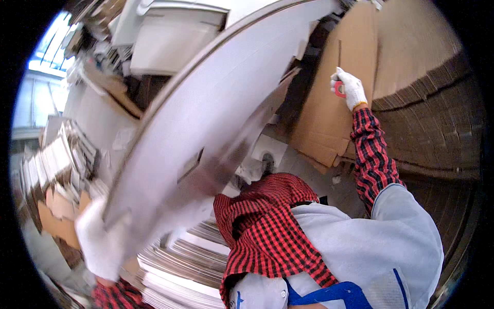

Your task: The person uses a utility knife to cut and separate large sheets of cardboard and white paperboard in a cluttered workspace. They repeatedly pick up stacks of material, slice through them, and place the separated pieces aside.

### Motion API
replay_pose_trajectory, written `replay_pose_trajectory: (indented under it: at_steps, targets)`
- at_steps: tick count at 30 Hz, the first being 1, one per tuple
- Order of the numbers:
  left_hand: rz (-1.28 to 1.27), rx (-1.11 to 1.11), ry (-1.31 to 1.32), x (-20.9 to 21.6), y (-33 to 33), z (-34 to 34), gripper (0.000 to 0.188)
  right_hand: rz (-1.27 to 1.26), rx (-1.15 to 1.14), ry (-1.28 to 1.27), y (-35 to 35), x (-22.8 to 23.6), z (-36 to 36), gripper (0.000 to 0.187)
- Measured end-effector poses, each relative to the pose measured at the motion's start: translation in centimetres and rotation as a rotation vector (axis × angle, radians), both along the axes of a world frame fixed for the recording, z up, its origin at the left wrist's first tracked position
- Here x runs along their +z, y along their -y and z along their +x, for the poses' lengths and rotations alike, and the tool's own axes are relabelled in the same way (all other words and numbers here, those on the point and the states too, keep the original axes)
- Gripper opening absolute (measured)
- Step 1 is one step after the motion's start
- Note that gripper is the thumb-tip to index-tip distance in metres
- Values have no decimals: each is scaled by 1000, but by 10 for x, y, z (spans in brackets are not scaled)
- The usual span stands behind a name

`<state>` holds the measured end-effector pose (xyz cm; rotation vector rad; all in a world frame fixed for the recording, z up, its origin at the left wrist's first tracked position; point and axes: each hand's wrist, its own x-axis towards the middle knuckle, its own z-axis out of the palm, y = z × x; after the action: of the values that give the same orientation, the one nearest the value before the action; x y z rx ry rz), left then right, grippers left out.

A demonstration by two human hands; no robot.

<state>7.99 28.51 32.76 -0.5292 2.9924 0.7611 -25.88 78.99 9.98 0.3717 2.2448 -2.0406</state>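
1. A large white flat cardboard sheet with a brown edge is found raised and tilted, running from lower left to upper right across the view; a small slot is seen in its lower part.
2. The left hand in a white glove is noted at the sheet's lower left end, closed on its edge; separate fingers cannot be made out because of blur.
3. The right hand in a white knitted glove is placed to the right of the sheet, apart from it. It is closed around a small red rounded object; the object's kind cannot be told.
4. A tall brown cardboard panel is located right of the sheet, behind the right hand. Farther right of the sheet, a thick stack of brown corrugated cardboard is recorded.
5. Below the sheet, a layered stack of white-faced flat sheets is partly covered.
6. Left of the sheet, a leaning row of white flat pieces is observed, with a notched brown cardboard piece nearer the left hand.
7. Red-and-black checked sleeves and a pale grey garment are worn.
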Motion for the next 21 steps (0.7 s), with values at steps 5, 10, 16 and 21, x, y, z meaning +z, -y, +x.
replay_pose_trajectory:
  at_steps: [5, 10, 16, 21]
  targets:
    - [-167, -166, -88, 38, -3, -34, 34, -35, 33, 33, -11, -20, -4, 28]
    - [9, -25, -4, 74, 11, -22, 49, -35, -15, 20, -15, -20, -1, 30]
    - [-480, -466, -49, 71, 37, -29, 25, 31, 59, -16, 0, -4, 8, 34]
    - [-544, -430, -59, 22, 94, -5, 30, 66, 80, 30, 15, 5, 11, 34]
